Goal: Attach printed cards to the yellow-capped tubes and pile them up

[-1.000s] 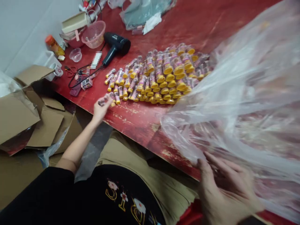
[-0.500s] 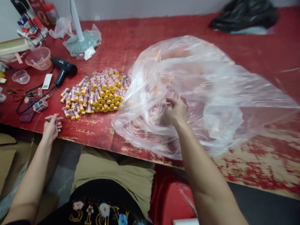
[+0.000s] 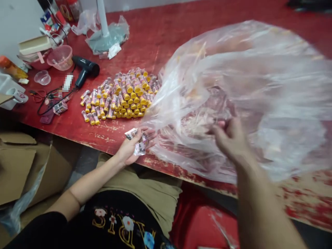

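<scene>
My left hand (image 3: 133, 147) is palm up at the table's front edge, its thumb pressing small printed plastic sleeves (image 3: 140, 147) against the palm. At the mouth of a large clear plastic bag (image 3: 241, 76), my right hand (image 3: 229, 135) has its fingers curled in a pinch; blur hides what is between them. Beneath the film near that hand shows a whitish, clear heap (image 3: 197, 119) whose kind I cannot make out. Left of the bag lies a pile of small clear tubes with yellow caps (image 3: 127, 93) and pink printing.
A black hair dryer (image 3: 85, 69) and its cord lie left of the pile. Behind them are a pink basket (image 3: 60, 57) and a stand with a bagged base (image 3: 107, 39). Red-handled pliers (image 3: 37, 96) lie farther left. Open cardboard boxes (image 3: 23, 166) stand below the table's left side.
My left hand has moved right, from the table's left edge to beside the bag, and turned palm up with the sleeves. My right hand stays at the bag. The view has turned left.
</scene>
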Tool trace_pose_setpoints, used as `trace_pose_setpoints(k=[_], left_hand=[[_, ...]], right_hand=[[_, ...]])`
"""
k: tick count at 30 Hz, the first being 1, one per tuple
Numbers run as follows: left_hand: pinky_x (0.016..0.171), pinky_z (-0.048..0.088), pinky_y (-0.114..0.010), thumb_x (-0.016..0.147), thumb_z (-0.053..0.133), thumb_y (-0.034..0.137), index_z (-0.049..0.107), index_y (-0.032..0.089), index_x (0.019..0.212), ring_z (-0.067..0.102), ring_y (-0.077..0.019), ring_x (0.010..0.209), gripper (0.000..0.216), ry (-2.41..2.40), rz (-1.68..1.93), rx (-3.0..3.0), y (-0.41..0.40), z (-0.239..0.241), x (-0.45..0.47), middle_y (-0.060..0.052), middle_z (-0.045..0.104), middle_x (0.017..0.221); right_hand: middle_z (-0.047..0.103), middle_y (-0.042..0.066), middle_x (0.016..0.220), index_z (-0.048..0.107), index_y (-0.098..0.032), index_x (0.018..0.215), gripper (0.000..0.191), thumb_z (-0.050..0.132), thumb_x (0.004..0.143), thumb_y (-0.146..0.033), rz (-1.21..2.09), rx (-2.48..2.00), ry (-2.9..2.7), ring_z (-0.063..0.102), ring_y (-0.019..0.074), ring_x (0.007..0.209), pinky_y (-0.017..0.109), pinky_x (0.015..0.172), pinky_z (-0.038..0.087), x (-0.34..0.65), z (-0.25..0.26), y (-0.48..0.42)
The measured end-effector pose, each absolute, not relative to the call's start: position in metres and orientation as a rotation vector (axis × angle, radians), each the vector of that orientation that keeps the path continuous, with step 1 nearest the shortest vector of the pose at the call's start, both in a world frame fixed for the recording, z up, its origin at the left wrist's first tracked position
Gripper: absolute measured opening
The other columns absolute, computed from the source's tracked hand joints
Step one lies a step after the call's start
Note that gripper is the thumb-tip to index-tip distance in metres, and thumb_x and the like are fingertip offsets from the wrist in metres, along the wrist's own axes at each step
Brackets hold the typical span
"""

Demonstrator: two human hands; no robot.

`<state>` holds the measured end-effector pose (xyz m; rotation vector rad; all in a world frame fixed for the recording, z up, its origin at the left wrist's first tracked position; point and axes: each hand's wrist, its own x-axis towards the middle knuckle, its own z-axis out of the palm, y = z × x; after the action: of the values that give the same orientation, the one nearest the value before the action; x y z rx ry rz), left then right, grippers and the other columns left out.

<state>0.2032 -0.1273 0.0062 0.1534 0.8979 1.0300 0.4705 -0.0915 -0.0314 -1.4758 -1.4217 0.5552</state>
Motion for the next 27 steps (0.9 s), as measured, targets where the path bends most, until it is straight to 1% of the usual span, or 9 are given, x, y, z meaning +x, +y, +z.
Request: trace_pose_setpoints(k=[2, 3, 7, 10, 15, 19, 22, 24, 27], left_hand=[[0.106, 0.055, -0.039, 0.101, 0.066, 0.025, 0.07, 0.016, 0.102, 0.077, -0.0191, 0.108, 0.01, 0.867, 1.049, 0.147, -0.13, 0.003, 0.221, -0.008, 0.08, 0.104], [0.106, 0.055, -0.038, 0.099, 0.069, 0.026, 0.07, 0.016, 0.102, 0.077, -0.0195, 0.109, 0.01, 0.862, 1.056, 0.155, -0.132, 0.002, 0.227, -0.008, 0.08, 0.102], [0.1, 0.056, -0.035, 0.091, 0.079, 0.035, 0.072, 0.017, 0.106, 0.076, -0.0221, 0.11, 0.025, 0.87, 1.058, 0.213, -0.141, 0.002, 0.237, -0.009, 0.082, 0.104], [0.09, 0.057, -0.03, 0.084, 0.086, 0.043, 0.073, 0.016, 0.107, 0.077, -0.0212, 0.104, 0.038, 0.931, 1.103, 0.221, -0.148, 0.002, 0.23, -0.009, 0.082, 0.101], [0.068, 0.054, -0.024, 0.05, 0.104, 0.042, 0.069, 0.014, 0.09, 0.071, -0.013, 0.071, 0.06, 1.037, 1.175, 0.22, -0.161, -0.001, 0.224, 0.0, 0.075, 0.081], [0.051, 0.042, -0.018, 0.044, 0.104, 0.048, 0.06, 0.016, 0.076, 0.056, -0.0056, 0.056, 0.063, 1.089, 1.223, 0.177, -0.165, -0.001, 0.231, 0.006, 0.065, 0.067], [0.049, 0.04, -0.018, 0.042, 0.104, 0.051, 0.057, 0.017, 0.078, 0.055, -0.0058, 0.055, 0.068, 1.082, 1.194, 0.143, -0.163, 0.002, 0.231, 0.007, 0.062, 0.065], [0.05, 0.042, -0.019, 0.043, 0.104, 0.049, 0.056, 0.018, 0.08, 0.057, -0.0063, 0.055, 0.068, 1.088, 1.182, 0.116, -0.16, 0.005, 0.227, 0.007, 0.062, 0.068], [0.052, 0.044, -0.02, 0.052, 0.103, 0.045, 0.057, 0.018, 0.081, 0.058, -0.0064, 0.055, 0.061, 1.109, 1.153, 0.091, -0.157, 0.009, 0.219, 0.007, 0.062, 0.07]], right_hand=[[0.054, -0.005, 0.051, 0.067, -0.017, 0.08, 0.045, 0.067, 0.094, -0.059, 0.683, -1.466, -1.393, 0.048, 0.0062, 0.041, 0.021, 0.044, 0.039, 0.444, -0.031, -0.131], [0.054, -0.005, 0.051, 0.069, -0.017, 0.08, 0.045, 0.068, 0.093, -0.06, 0.733, -1.457, -1.379, 0.047, 0.0065, 0.041, 0.021, 0.044, 0.04, 0.426, -0.032, -0.146], [0.073, 0.003, 0.08, 0.075, -0.018, 0.086, 0.037, 0.08, 0.083, -0.054, 0.87, -1.38, -1.16, 0.07, 0.0151, 0.073, 0.029, 0.07, 0.059, 0.358, -0.036, -0.171], [0.076, 0.005, 0.085, 0.077, -0.018, 0.086, 0.033, 0.08, 0.082, -0.051, 0.93, -1.361, -0.984, 0.072, 0.0184, 0.084, 0.033, 0.08, 0.061, 0.341, -0.036, -0.167], [0.073, 0.003, 0.079, 0.076, -0.018, 0.088, 0.032, 0.083, 0.079, -0.047, 0.849, -1.428, -0.965, 0.066, 0.0139, 0.071, 0.028, 0.07, 0.057, 0.338, -0.033, -0.168], [0.052, -0.006, 0.062, 0.067, -0.018, 0.078, 0.042, 0.082, 0.079, -0.058, 0.912, -1.422, -0.844, 0.045, 0.0068, 0.053, 0.021, 0.052, 0.043, 0.329, -0.035, -0.169], [0.047, -0.007, 0.064, 0.065, -0.021, 0.095, 0.046, 0.078, 0.082, -0.063, 1.05, -1.322, -0.77, 0.04, 0.0069, 0.05, 0.021, 0.046, 0.036, 0.331, -0.035, -0.171], [0.056, -0.004, 0.075, 0.062, -0.023, 0.111, 0.045, 0.074, 0.088, -0.061, 1.101, -1.27, -0.807, 0.05, 0.0096, 0.058, 0.023, 0.051, 0.044, 0.338, -0.033, -0.179], [0.065, 0.004, 0.102, 0.061, -0.025, 0.121, 0.04, 0.072, 0.092, -0.051, 0.996, -1.331, -0.977, 0.065, 0.0149, 0.082, 0.031, 0.073, 0.059, 0.349, -0.029, -0.196]])
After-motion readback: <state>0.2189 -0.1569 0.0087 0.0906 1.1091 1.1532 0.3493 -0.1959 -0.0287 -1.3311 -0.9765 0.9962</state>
